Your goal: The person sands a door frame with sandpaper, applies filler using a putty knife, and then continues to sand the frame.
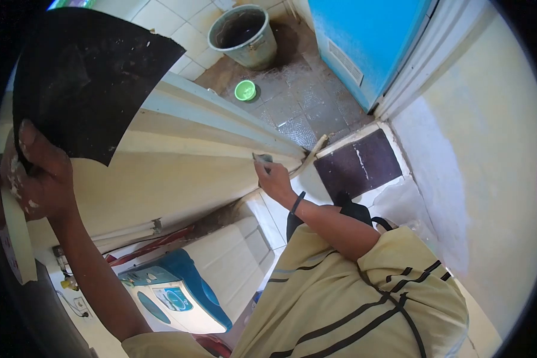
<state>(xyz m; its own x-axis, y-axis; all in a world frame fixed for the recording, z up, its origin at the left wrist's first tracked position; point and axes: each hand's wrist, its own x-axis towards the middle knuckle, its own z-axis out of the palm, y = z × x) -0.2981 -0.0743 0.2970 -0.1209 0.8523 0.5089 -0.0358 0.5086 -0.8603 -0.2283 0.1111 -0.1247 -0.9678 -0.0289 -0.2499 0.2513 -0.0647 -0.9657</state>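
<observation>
On the left, my left hand [39,173] is closed on a large black sheet of sandpaper [89,83], its thumb pressed over the lower edge. The sheet curves slightly and has an uneven edge at its upper right. White smears mark the back of this hand. My right hand [274,181] pinches a small greyish piece of sandpaper [262,158] at the cream wall [197,158], near the door frame. Whether the piece touches the wall is hard to tell. Most of it is hidden by the fingers.
Beyond the frame [221,110] is a tiled wet room with a large bucket [259,51], a green dipper [245,90] and a blue door [370,42]. A dark mat [361,164] lies on the floor. A blue-and-white washing machine [179,292] stands below my left arm.
</observation>
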